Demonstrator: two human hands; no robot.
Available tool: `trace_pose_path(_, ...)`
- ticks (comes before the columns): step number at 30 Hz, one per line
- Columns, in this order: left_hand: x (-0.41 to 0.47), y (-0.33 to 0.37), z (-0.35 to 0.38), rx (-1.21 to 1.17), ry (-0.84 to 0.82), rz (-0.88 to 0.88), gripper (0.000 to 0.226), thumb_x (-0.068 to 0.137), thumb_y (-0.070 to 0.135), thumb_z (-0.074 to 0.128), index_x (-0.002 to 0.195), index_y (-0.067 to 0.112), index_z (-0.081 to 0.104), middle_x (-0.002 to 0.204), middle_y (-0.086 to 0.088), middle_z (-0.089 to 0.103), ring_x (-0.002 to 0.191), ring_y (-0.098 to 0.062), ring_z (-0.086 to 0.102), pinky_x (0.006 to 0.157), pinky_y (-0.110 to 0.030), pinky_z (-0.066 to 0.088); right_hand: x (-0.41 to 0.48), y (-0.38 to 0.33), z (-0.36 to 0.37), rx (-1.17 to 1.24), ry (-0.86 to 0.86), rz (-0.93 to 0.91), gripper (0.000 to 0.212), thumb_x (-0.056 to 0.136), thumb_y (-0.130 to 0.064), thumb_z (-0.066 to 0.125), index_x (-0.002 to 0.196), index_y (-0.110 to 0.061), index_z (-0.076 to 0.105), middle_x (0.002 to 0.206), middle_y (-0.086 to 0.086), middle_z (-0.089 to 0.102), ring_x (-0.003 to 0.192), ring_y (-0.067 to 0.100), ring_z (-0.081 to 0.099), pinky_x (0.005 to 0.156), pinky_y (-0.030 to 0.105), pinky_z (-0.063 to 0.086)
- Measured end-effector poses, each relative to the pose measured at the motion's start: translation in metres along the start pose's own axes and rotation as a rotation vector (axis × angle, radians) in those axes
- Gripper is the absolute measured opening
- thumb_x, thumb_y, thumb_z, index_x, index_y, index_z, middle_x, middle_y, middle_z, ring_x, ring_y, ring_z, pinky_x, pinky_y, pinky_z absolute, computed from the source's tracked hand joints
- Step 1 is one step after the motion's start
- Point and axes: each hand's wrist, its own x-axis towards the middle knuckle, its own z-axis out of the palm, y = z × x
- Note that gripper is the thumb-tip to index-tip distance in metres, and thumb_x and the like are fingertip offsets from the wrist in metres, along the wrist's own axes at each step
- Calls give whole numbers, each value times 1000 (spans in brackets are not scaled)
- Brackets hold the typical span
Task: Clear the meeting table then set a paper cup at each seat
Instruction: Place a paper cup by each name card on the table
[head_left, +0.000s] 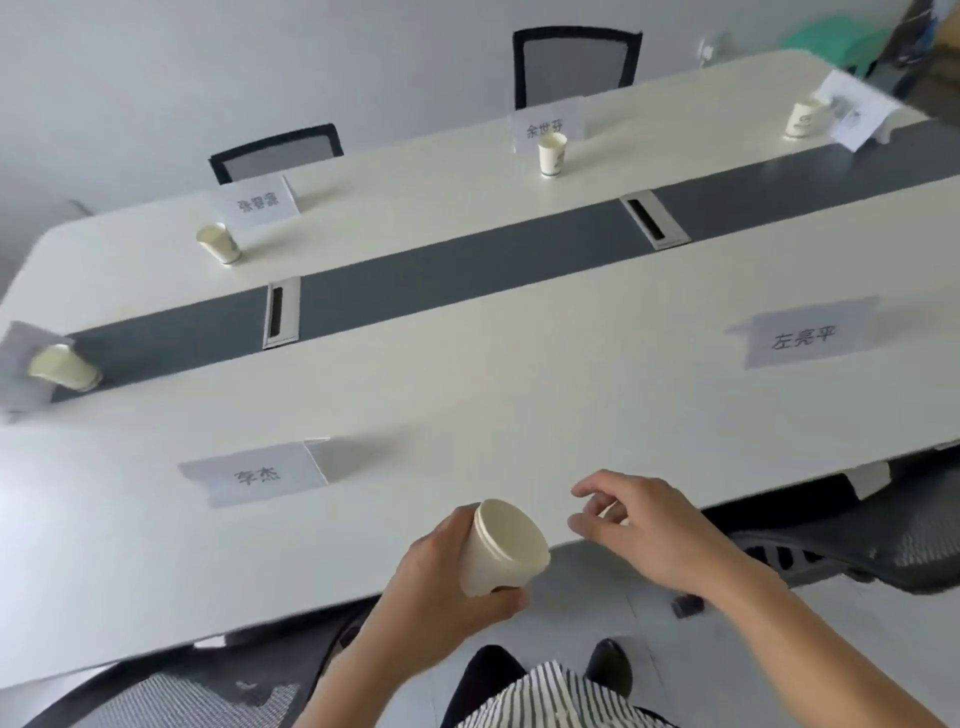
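My left hand (441, 592) grips a short stack of nested paper cups (504, 545), tilted with the mouth toward the right, over the near edge of the white meeting table (467, 405). My right hand (649, 525) hovers just right of the stack with thumb and fingers apart and curled; nothing shows in it. Single paper cups stand at the far seats: one (551, 154) by the middle far name card, one (221, 244) at the far left, one (802, 118) at the far right end and one (62, 368) at the left end.
Folded name cards stand at the two near seats, left (254, 475) and right (805, 338), with no cup beside them. A dark strip (457, 280) with two cable slots runs down the table's middle. Mesh chairs stand on the far side (576, 62) and under the near edge (883, 540).
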Motion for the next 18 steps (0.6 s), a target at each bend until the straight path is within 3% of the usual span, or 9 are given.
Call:
trace_pose_path(1,-2,-1,0,-18,25,-23,61,67,43,81,118,43,48,98,20,64,84,0,60,57,-19,52,9,-7,2,21,-17,-39,33,87,-48,62,116,-32,61,99,-15,66,88,0,63,83,23,52)
trace_pose_path(4,-6,-10,-4,-59,91,-72,65,63,43,81,120,42,50,102,21,65,92,0,60,78,-23,53,31,-30,13,63,-69,-117,26,85,-46,66,105,-30,67,89,-13,69,83,1,63,81,23,53)
trace_pose_path(10,2,-34,-24,-118,213,-101,68,61,42,83,122,41,51,105,22,64,95,1,59,80,-20,51,75,-73,43,68,-156,-218,15,80,-36,74,75,-24,67,75,1,68,62,4,52,68,31,51)
trace_pose_path(18,50,-82,-88,-155,244,-83,71,60,41,82,122,47,49,111,27,60,100,5,57,83,-20,51,149,-130,57,186,-133,-178,13,83,-18,74,71,-16,67,61,-3,64,53,8,51,56,25,45)
